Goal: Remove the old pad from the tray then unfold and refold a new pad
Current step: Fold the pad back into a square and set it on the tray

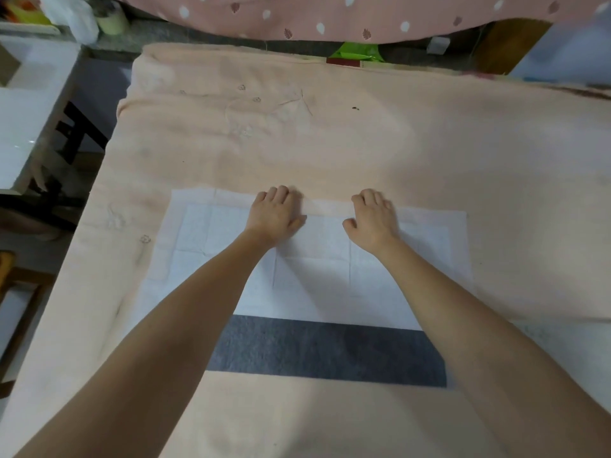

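Note:
A white pad [314, 279] with square fold creases lies spread flat on a peach blanket [363, 143]. A dark grey strip [327, 352] runs along the pad's near edge. My left hand [276, 214] lies palm down at the pad's far edge, left of centre, its fingertips curled over that edge. My right hand [373, 219] lies the same way right of centre, fingertips bent at the far edge. Whether the fingertips pinch the edge is hidden. No tray is in view.
The blanket covers a wide surface whose left edge drops off beside white furniture [29, 110] and a dark frame [71, 133]. A pink patterned cloth [330, 14] hangs at the back, with a green bag [357, 51] below it.

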`<action>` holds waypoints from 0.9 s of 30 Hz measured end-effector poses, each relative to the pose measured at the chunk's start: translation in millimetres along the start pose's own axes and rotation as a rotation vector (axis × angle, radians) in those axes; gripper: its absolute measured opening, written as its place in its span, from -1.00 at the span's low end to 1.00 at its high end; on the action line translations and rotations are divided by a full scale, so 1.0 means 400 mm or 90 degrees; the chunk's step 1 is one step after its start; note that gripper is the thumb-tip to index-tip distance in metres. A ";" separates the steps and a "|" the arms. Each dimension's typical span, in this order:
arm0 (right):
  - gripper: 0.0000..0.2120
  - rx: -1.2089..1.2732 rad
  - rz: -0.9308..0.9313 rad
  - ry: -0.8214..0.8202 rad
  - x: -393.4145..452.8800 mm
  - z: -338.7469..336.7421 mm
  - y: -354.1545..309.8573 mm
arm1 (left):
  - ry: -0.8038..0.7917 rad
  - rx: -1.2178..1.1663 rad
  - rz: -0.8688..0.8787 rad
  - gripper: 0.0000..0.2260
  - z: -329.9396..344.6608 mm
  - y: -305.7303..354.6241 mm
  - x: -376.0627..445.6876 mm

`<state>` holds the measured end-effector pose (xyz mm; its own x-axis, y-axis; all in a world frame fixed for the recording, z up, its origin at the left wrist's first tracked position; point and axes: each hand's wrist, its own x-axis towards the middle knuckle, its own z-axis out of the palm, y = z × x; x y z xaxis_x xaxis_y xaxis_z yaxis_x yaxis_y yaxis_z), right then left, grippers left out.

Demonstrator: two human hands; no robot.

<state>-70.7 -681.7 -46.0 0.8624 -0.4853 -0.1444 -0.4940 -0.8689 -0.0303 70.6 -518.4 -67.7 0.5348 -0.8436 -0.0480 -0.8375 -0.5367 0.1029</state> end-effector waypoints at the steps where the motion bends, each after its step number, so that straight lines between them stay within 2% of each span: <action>1: -0.58 0.004 0.003 0.002 0.004 -0.002 0.008 | -0.009 0.004 -0.030 -0.46 -0.006 -0.004 0.009; 3: -0.58 0.032 0.005 0.000 0.008 -0.003 0.025 | -0.050 -0.025 -0.110 -0.36 -0.020 -0.009 0.028; 5: -0.58 0.057 -0.006 -0.010 0.011 -0.006 0.040 | -0.092 -0.045 -0.143 -0.33 -0.029 -0.011 0.046; 10: -0.55 0.093 -0.044 -0.069 0.012 -0.028 0.070 | -0.132 -0.004 -0.084 -0.60 -0.053 -0.012 0.060; 13: -0.68 0.064 -0.082 -0.073 0.008 -0.043 0.082 | -0.098 0.028 -0.026 -0.69 -0.073 -0.007 0.045; 16: -0.74 0.061 -0.098 -0.075 -0.009 -0.064 0.099 | -0.072 0.052 0.014 -0.72 -0.101 -0.024 0.025; 19: -0.73 0.047 -0.097 -0.081 -0.038 -0.101 0.120 | -0.098 0.066 0.024 -0.71 -0.137 -0.048 0.004; 24: -0.79 0.036 -0.091 -0.020 -0.107 -0.160 0.139 | -0.077 0.109 0.027 -0.68 -0.186 -0.062 -0.053; 27: -0.81 0.026 -0.101 0.034 -0.170 -0.184 0.138 | -0.059 0.115 0.017 -0.76 -0.215 -0.056 -0.102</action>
<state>-148.3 -703.8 34.8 0.9342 -0.3474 -0.0814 -0.3539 -0.9310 -0.0891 77.5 -470.7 17.3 0.5069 -0.8505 -0.1403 -0.8620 -0.5014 -0.0749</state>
